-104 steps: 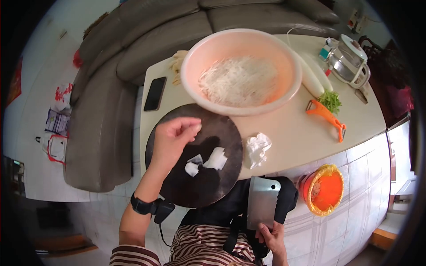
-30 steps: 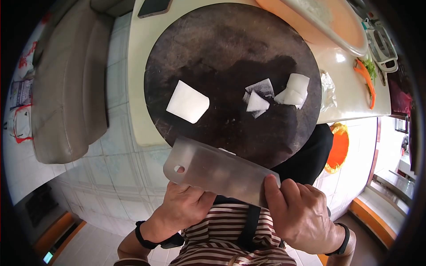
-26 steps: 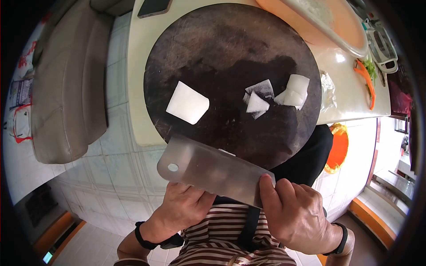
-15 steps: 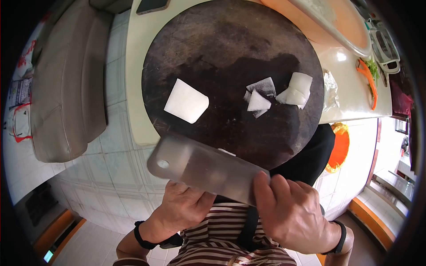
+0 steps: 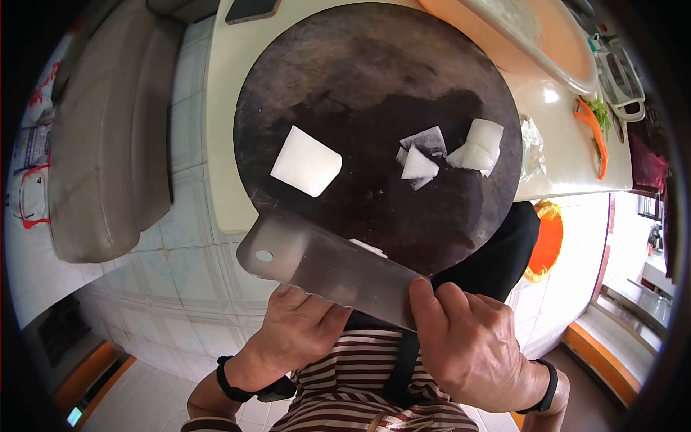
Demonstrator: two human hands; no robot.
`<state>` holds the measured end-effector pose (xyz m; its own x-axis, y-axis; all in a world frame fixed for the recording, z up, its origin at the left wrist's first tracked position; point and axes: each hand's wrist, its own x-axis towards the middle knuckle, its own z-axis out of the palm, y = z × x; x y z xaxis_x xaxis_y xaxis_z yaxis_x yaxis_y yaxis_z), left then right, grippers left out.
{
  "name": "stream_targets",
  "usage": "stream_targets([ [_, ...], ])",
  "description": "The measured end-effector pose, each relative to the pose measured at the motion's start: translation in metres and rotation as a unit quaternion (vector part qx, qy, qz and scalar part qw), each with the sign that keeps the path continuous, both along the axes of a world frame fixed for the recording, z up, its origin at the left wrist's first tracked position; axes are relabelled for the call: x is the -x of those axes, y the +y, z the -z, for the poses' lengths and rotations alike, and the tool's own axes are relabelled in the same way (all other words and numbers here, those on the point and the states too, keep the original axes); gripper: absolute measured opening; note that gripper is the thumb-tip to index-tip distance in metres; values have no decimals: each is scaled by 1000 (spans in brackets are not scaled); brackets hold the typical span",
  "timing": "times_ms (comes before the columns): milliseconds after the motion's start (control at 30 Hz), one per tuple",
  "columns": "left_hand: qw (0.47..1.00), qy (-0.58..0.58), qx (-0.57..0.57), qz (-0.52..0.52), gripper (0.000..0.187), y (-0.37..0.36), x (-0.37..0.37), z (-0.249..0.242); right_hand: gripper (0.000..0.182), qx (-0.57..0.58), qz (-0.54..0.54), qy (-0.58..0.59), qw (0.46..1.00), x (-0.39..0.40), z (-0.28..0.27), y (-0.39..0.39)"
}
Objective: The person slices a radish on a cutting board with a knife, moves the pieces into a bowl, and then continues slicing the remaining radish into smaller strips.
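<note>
A broad metal cleaver (image 5: pixel 338 266) is held flat over the near edge of a round dark chopping board (image 5: pixel 374 65). My right hand (image 5: pixel 468 338) is closed around its handle end. My left hand (image 5: pixel 302 327) is curled at the blade's near edge, its fingertips hidden beneath the metal. Whatever it grips there does not show. On the board's left lies a white vegetable block (image 5: pixel 307 161) with flat cut sides. To the right are thin white pieces (image 5: pixel 419 164) and a folded white chunk (image 5: pixel 481 145). A white slice (image 5: pixel 368 248) shows just past the blade.
Beyond the board stands a large orange basin (image 5: pixel 554 43). An orange peeler (image 5: pixel 596 133) and crumpled clear plastic (image 5: pixel 531 147) lie on the table to the right. A dark phone-like slab (image 5: pixel 250 10) rests at the far left corner. An orange-lined bin (image 5: pixel 545 241) is on the floor.
The cleaver has tilted slightly, and more of the white slice behind it shows. Both hands stay nearly in place. The pieces on the board have not moved relative to it.
</note>
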<state>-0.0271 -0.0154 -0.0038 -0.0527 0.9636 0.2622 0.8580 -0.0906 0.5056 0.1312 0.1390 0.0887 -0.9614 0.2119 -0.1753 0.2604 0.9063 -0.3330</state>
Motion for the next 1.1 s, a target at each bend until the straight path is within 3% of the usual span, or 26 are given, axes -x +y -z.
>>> stream_targets([
  [267, 999, 16, -34, -4, 20, 9, 3, -3, 33, -18, 12, 1, 1000, 17, 10, -6],
  [367, 999, 26, -39, 3, 17, 9, 6, -5, 42, 39, 63, 45, 996, 9, 15, -4],
  [467, 999, 20, -33, 8, 13, 2, 4, -4, 38, 22, 21, 15, 999, 3, 2, -6],
  [833, 999, 0, -7, 32, 9, 12, 12, -12, 40, 33, 64, 3, 997, 17, 10, -11],
  [900, 998, 25, -61, 15, 9, 16, 12, -8, 41, 34, 83, 40, 995, 13, 14, -9],
  [1100, 999, -17, 5, 34, 11, 2, 14, -11, 37, 14, 40, 3, 999, 4, 2, -14],
])
